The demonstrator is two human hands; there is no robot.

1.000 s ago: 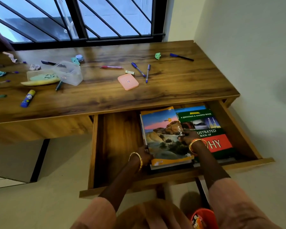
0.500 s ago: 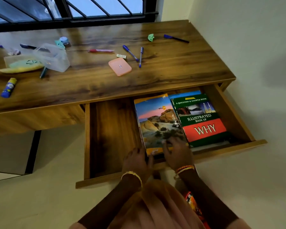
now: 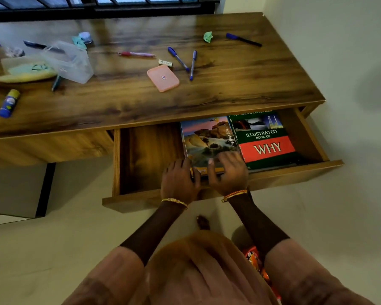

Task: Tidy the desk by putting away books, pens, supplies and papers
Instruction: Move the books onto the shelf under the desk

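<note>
Both hands are working at the open drawer (image 3: 295,172): the left hand (image 3: 179,181) is resting on its front edge, fingers loosely together, while the right hand (image 3: 228,172) is lying with spread fingers flat on the landscape-cover book (image 3: 209,139), likely squaring it up. Just right of those fingertips, a green book (image 3: 264,139) is showing "ILLUSTRATED BOOK OF WHY". Beyond them, pens (image 3: 193,64) are lying on the desk (image 3: 240,84), waiting.

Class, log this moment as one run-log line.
phase: books stowed | drawer: open | left hand, right hand: resting flat at landscape book's near edge | desktop: pens remain
</note>
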